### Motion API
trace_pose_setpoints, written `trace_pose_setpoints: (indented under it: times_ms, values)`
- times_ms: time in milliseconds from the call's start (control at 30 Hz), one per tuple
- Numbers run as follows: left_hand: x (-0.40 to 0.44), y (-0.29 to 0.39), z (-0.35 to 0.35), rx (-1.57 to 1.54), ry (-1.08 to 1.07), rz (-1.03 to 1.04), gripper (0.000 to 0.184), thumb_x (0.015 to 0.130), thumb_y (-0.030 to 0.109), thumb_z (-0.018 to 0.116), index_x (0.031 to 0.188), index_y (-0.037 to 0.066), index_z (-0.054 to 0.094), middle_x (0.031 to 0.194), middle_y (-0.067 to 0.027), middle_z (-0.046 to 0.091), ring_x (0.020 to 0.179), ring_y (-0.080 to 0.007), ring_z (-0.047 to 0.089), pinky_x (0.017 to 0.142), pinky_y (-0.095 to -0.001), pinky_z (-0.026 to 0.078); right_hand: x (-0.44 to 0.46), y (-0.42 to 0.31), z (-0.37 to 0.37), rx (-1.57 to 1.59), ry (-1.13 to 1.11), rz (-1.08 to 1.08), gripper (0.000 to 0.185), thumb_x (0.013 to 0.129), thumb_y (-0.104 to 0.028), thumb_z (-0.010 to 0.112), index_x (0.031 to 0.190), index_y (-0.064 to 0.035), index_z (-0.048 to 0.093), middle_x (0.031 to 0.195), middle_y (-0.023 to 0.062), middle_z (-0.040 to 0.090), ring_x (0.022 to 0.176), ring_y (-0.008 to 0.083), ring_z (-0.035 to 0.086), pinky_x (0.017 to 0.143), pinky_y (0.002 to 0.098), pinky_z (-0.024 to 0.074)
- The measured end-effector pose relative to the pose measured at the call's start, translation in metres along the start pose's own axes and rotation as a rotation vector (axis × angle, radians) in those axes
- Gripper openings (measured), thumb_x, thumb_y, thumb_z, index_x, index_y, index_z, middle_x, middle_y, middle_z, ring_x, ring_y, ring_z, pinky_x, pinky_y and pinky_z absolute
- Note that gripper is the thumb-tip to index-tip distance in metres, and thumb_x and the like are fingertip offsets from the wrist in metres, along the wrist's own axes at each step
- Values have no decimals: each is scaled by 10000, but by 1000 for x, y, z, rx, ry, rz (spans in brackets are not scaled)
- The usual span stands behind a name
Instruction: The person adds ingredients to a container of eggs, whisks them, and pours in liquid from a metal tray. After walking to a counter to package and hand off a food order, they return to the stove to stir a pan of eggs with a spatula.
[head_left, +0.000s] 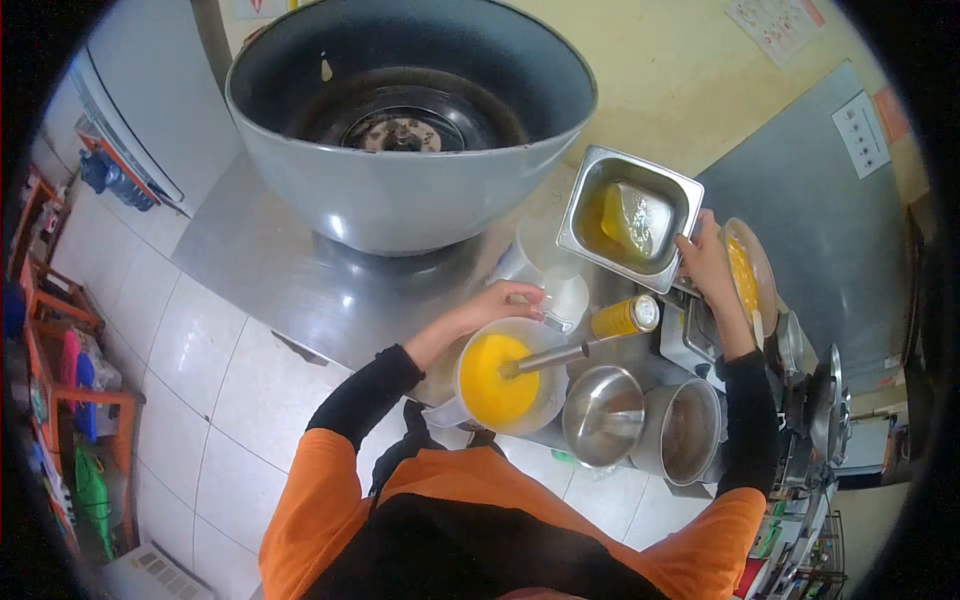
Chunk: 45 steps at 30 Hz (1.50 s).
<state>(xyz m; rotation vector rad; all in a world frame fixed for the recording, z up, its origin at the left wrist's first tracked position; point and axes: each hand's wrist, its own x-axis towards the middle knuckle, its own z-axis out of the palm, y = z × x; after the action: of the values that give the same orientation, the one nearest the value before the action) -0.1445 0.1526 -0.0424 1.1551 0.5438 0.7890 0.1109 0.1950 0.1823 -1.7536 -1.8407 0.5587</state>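
Note:
My right hand (708,262) grips the right rim of a rectangular steel pan (590,235), tilted, with some yellow oily liquid inside. My left hand (510,302) has its fingers closed at the handle of a small white cup (569,302). Just below that hand stands a translucent plastic jug (548,400) of bright yellow liquid. A whisk (550,360) with a metal handle leans in the jug, its wires partly in the liquid. Behind the white cup is a pale container (520,258), partly hidden by the pan.
A big grey machine bowl (400,195) stands on the steel table (260,260). Near the jug are a yellow can (622,318), a steel bowl (603,415) and a steel pot (650,430) with brown residue. A round tray (765,280) of yellow food lies to the right.

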Motion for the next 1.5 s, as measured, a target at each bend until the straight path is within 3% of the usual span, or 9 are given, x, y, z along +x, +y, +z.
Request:
trace_pose_setpoints:
  times_ms: [233, 500, 733, 933, 1033, 1133, 1233, 1433, 1500]
  values:
    - [4, -4, -1, -125, -178, -5, 411, 869, 39, 491, 1270, 16, 403, 1262, -100, 411, 1114, -211, 491, 930, -272, 396, -5, -5, 13, -64, -7, -72, 388, 824, -55, 493, 1168, -61, 312, 915, 164, 605, 652, 165, 589, 457, 273, 470]
    - [5, -10, -4, 4, -228, 122, 401, 886, 85, 484, 1276, 36, 408, 1261, -102, 411, 1138, -193, 456, 957, -259, 355, -17, -10, 21, -105, 56, 2, 419, 838, -57, 492, 1210, -62, 300, 939, 137, 604, 651, 142, 579, 461, 236, 466]
    - [6, -21, -4, 86, -188, 149, 385, 890, 79, 472, 1274, 96, 435, 1252, -118, 395, 1161, -212, 408, 957, -270, 353, -21, 3, 26, 21, 102, -52, 394, 864, -59, 479, 1212, -75, 294, 1050, 126, 556, 787, 118, 581, 472, 183, 472]
    - [6, -30, -5, 41, -168, 209, 376, 893, 92, 475, 1268, 93, 444, 1148, -111, 442, 1068, -204, 485, 919, -264, 374, -26, -12, 25, -42, 88, -83, 354, 862, -47, 490, 1169, -62, 316, 1026, 109, 537, 742, 103, 576, 468, 190, 496]
    - [5, -31, -7, 50, -160, 227, 366, 895, 93, 473, 1260, 90, 453, 1109, -104, 453, 1044, -193, 505, 906, -260, 383, -32, -24, 29, -80, 135, -10, 366, 841, -5, 483, 1186, -20, 361, 1103, 114, 528, 998, 142, 512, 846, 255, 391]
    - [3, -31, -7, 16, -165, 208, 359, 895, 87, 473, 1253, 85, 458, 1102, -98, 459, 1044, -187, 506, 900, -261, 388, -35, -36, 31, 23, 90, 150, 370, 848, -15, 479, 1193, -23, 344, 1089, 118, 536, 996, 151, 506, 837, 254, 393]
    - [3, -31, -7, 18, -165, 225, 355, 895, 81, 471, 1250, 83, 462, 1092, -97, 462, 1036, -184, 509, 894, -263, 392, -34, -25, 31, -54, 100, -27, 374, 855, -28, 475, 1199, -42, 329, 1074, 116, 541, 957, 147, 521, 740, 241, 454]
    - [2, -26, -6, 84, -145, 220, 360, 894, 70, 469, 1253, 90, 461, 1075, -100, 462, 1020, -184, 517, 888, -261, 392, -33, -20, 31, -23, 102, -79, 294, 869, -44, 461, 1134, -57, 335, 1065, 112, 537, 863, 118, 551, 524, 200, 498]
    - [4, -28, -6, 59, -153, 209, 362, 894, 68, 467, 1256, 90, 459, 1077, -103, 457, 1021, -187, 518, 887, -260, 391, -33, -23, 32, 8, 107, -39, 285, 870, -42, 461, 1123, -59, 331, 1073, 109, 532, 857, 118, 551, 532, 200, 495]
